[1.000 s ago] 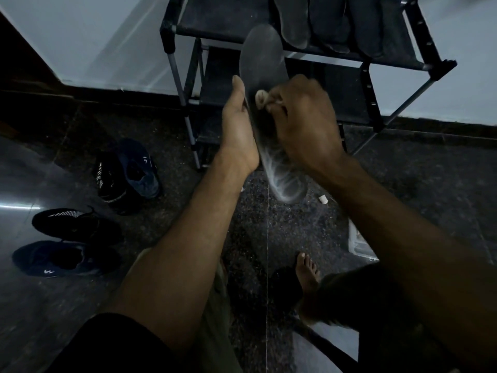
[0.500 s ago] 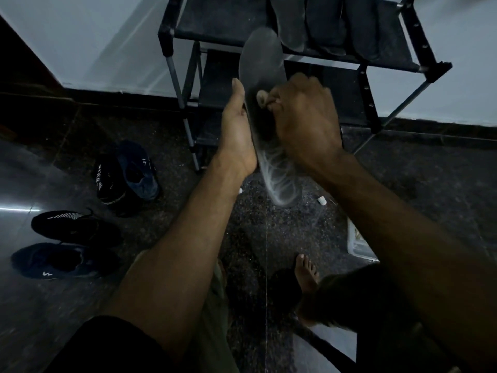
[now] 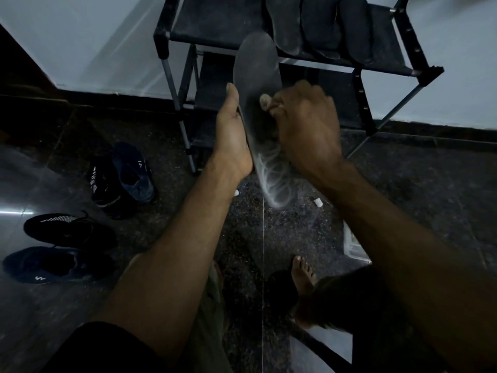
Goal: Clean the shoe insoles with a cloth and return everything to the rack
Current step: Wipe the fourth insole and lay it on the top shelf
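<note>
Gripping the insole (image 3: 256, 84) along its left edge, the left hand (image 3: 231, 141) props it upright in front of the rack (image 3: 382, 64), fingers hidden behind it. On its right, the right hand (image 3: 306, 127) is curled and pressed against the insole's face; whether it holds the cloth I cannot tell (the hand is blurred). Three more insoles (image 3: 320, 25) lie on the top shelf beyond. Shoes (image 3: 123, 175) sit on the floor at left. Hard rubbing could bend the thin insole or twist it out of that one-sided hold.
</note>
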